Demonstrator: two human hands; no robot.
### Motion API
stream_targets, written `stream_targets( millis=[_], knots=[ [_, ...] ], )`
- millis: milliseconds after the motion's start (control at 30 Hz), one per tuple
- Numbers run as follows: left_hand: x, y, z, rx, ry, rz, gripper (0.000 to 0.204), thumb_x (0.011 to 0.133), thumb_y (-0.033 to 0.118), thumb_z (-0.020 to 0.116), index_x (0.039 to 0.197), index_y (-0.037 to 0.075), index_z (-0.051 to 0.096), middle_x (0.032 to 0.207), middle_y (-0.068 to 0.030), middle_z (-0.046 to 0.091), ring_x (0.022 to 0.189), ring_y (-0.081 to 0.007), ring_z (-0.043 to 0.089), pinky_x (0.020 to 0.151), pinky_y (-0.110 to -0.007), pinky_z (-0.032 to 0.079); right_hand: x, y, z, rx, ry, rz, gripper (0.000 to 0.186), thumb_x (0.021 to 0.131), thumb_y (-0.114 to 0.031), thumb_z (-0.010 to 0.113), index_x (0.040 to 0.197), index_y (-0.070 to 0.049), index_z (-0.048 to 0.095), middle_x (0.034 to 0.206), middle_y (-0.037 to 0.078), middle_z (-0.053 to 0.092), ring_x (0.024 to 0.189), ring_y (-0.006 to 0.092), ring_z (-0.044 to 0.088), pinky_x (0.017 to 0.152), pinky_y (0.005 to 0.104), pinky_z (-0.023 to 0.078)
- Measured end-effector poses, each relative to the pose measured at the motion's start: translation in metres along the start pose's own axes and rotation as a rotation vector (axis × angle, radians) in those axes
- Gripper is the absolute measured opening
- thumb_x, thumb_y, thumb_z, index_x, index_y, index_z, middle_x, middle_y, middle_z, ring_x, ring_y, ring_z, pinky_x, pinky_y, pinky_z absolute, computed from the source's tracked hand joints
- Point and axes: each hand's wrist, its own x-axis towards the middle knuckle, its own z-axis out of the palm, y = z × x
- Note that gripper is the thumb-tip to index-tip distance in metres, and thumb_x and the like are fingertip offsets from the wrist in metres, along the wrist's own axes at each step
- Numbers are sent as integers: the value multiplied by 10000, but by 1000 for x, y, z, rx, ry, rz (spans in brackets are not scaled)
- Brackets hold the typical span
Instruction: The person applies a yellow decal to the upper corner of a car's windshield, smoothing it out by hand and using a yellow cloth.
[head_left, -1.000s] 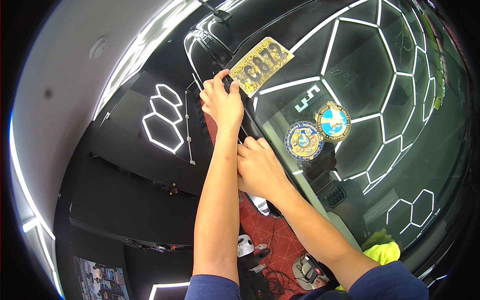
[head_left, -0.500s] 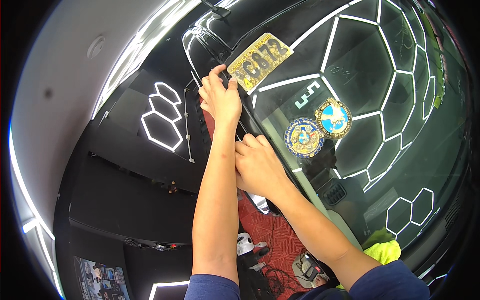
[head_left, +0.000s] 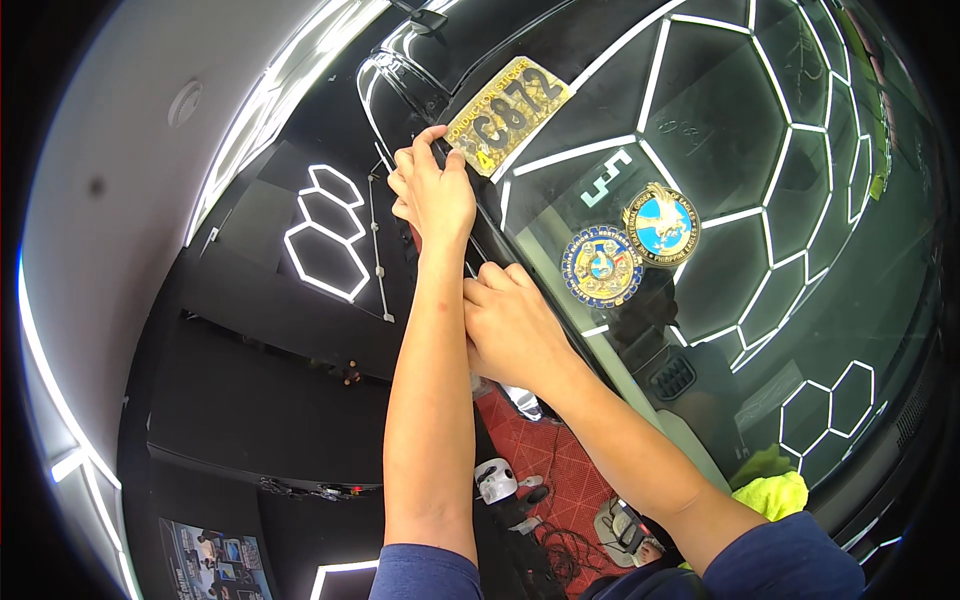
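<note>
Both my hands are at the black trim [head_left: 487,238] along the left edge of a car windshield [head_left: 720,110]. My left hand [head_left: 433,195] reaches farther up, fingers bent and spread over the edge, with thumb and index apart beside the lower end of a yellow plate-shaped sticker [head_left: 512,112]. Nearer to me, my right hand [head_left: 510,325] is closed against the same edge, its fingers curled and pressed together. Whatever it pinches is hidden under the fingers. Two round emblems, one blue and gold [head_left: 602,266], the other with an eagle [head_left: 662,225], sit on the glass to the right.
Glowing hexagon lights reflect across the windshield. A bright yellow-green cloth [head_left: 772,495] lies by my right elbow. Below, cables [head_left: 565,552] and a white device [head_left: 495,480] rest on red floor tiles [head_left: 540,450]. Black cabinets [head_left: 250,400] line the left.
The view has shifted a little, so the car and its emblems appear slightly up and left. Both hands keep about the same places and shapes on the trim.
</note>
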Motion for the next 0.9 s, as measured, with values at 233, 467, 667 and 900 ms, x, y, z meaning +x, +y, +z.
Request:
stream_targets(
  millis=[233,467,667,900],
  knots=[
    [2,-1,-4,-59,-32,-20,336,914,268,559,1248,235,590,1192,-11,488,1239,-237,363,1031,-470,207,0,1,4,-29,16,-17,112,699,-151,698,758,-63,660,777,37,593,811,233,515,761,360,399],
    [1,-32,-25,-254,-147,352,311,841,212,708,1148,190,660,901,42,549,992,-158,507,926,-386,295,-2,4,5,-41,20,-40,126,784,-180,670,726,-69,656,794,32,597,848,226,534,782,374,413],
    [-7,-16,-40,195,2,851,119,816,206,733,915,141,726,851,16,598,842,-197,588,790,-386,400,0,4,5,-30,40,-41,120,779,-175,675,728,-67,657,792,34,599,838,225,533,776,371,415],
    [-3,1,-38,370,26,991,86,791,156,741,807,80,705,790,-26,595,787,-230,600,768,-390,413,-1,6,8,-12,37,-31,112,773,-160,683,722,-63,656,778,34,600,823,225,534,776,366,415]
  ],
)
